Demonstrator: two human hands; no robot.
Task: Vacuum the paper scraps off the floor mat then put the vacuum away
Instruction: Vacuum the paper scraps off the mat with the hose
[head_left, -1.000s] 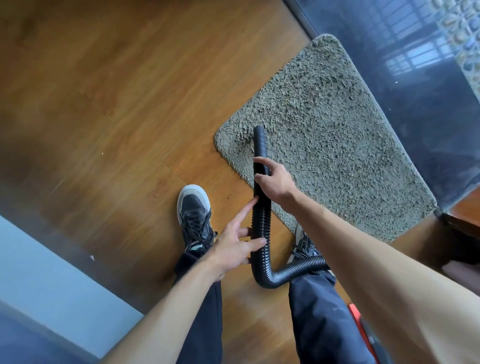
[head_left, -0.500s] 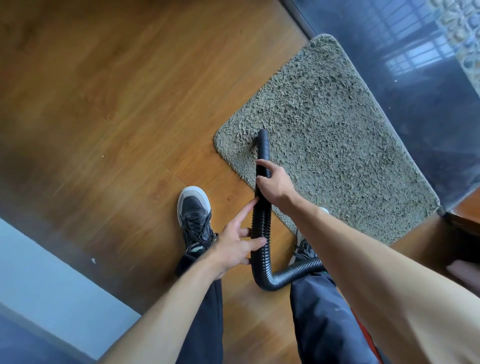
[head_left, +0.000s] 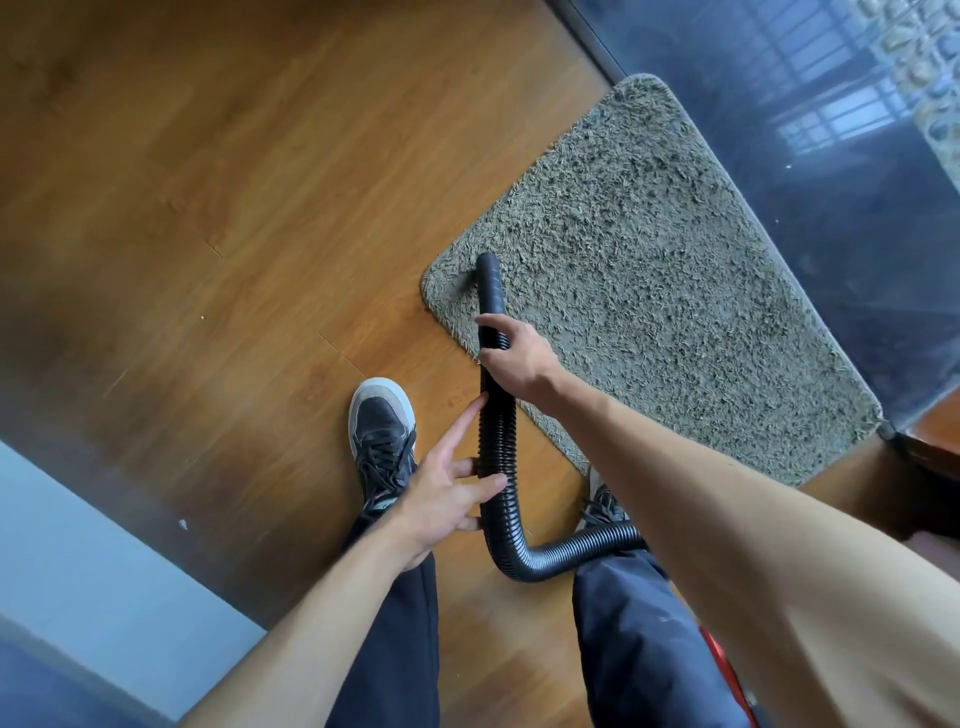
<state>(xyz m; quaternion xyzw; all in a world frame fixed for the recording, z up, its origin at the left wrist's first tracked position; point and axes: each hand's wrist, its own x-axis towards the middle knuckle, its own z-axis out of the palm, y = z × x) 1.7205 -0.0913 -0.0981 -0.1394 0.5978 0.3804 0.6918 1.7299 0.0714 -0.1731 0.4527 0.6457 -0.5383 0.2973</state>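
Hose (head_left: 496, 431) tip nearer mat (head_left: 675, 260) corner, right hand (head_left: 519, 358) gripping, left hand (head_left: 441, 493) holding

Bare forearms (head_left: 311, 634), dark navy trousers (head_left: 639, 649), black lace-up sneakers (head_left: 382, 431) with grey toe caps and white soles.

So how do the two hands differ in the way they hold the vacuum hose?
The right hand wraps round the vacuum hose near its smooth nozzle end; the left hand sits lower on the ribbed part. The right hand's fingers are curled; the left hand's index finger lies straight along the hose, thumb across it. Both touch the same hose.
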